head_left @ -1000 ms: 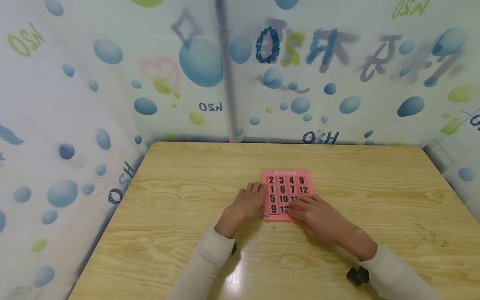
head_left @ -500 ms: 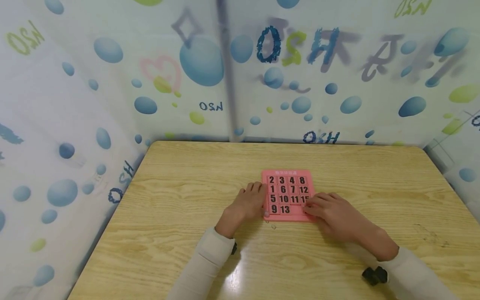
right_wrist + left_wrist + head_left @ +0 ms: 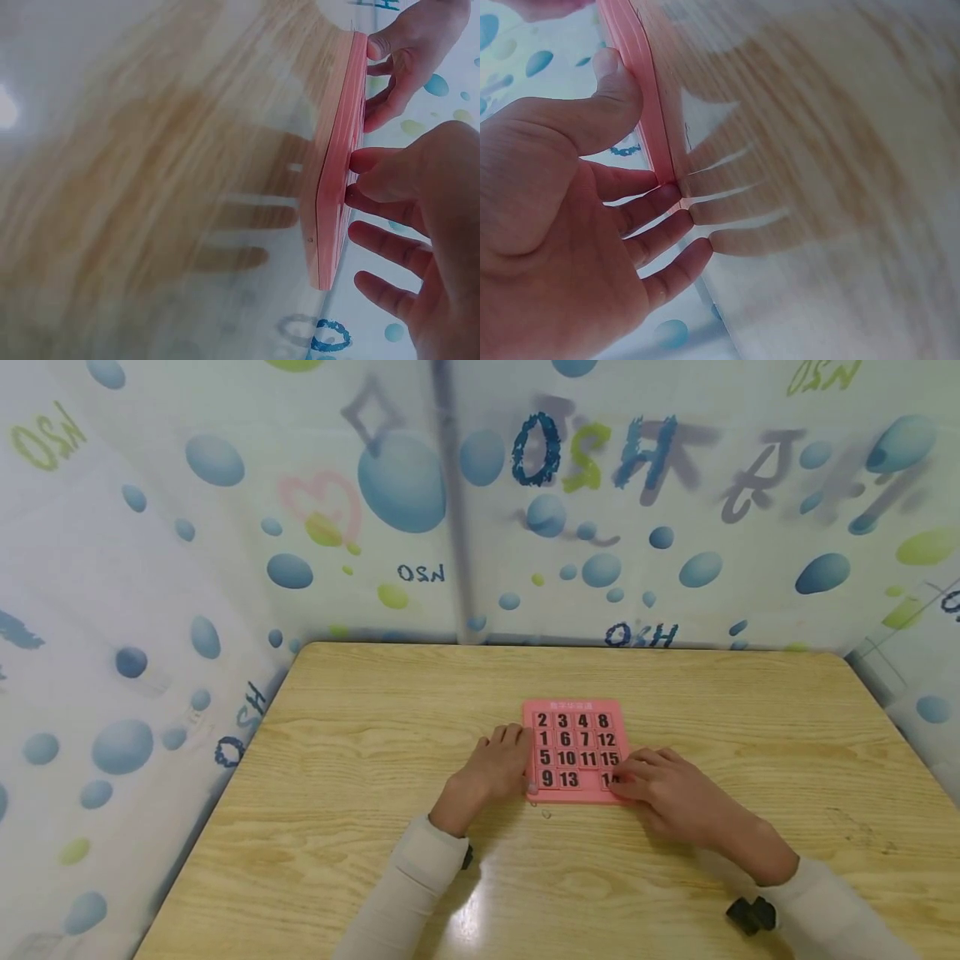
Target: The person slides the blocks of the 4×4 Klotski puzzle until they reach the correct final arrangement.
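Observation:
A pink sliding number puzzle (image 3: 576, 749) lies flat on the wooden table. My left hand (image 3: 498, 764) rests along its left side. In the left wrist view the thumb (image 3: 615, 82) lies at the puzzle's edge (image 3: 652, 112), and the loosely extended fingers reach down past it to the tabletop. Tile 14 (image 3: 607, 780), in the bottom right corner, is partly covered by the fingertips of my right hand (image 3: 675, 793). To its left is a vacant slot (image 3: 590, 779), beside tile 13 (image 3: 569, 779). The right wrist view shows thumb and forefinger close together at the puzzle's face, other fingers spread.
The wooden table (image 3: 375, 718) extends around the puzzle, with small clear rings (image 3: 546, 814) near its lower left corner. A patterned curtain (image 3: 480, 527) hangs behind and to the left. A black strap piece (image 3: 752, 914) sits under the right wrist.
My right hand has moved right, from over the bottom row's third column to the right corner. The vacant slot, tile 15 and part of tile 14 now show. My left hand has stayed put.

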{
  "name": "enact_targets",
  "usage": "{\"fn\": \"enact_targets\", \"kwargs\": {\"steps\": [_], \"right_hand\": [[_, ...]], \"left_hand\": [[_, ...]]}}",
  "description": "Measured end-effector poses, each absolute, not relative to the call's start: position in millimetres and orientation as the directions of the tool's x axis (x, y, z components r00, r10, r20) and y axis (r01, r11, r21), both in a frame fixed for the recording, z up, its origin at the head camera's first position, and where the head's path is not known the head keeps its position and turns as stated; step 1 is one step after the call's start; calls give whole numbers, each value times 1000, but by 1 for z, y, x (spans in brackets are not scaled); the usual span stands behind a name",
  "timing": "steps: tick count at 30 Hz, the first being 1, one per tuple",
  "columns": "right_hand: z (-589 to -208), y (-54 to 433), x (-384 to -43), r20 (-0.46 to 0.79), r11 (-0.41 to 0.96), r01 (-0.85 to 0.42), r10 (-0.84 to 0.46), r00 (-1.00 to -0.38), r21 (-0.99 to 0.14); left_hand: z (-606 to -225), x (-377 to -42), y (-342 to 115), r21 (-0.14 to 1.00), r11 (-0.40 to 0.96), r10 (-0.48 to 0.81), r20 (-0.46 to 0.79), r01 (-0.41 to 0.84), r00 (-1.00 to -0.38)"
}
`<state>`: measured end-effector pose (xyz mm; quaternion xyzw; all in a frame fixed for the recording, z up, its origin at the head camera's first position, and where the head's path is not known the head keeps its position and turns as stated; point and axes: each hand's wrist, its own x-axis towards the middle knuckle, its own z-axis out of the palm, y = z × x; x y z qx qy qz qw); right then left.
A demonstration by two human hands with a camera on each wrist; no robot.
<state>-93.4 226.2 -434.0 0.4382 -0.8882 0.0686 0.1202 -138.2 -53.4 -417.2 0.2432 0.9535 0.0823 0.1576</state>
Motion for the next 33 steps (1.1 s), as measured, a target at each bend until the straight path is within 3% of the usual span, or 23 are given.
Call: {"fn": "enact_targets", "kwargs": {"steps": [33], "right_hand": [[-434,202,-94,161,638,-770,-759,-631,-10]], "left_hand": [[-417,-138,-52,224,872,486,-271,436,-831]]}}
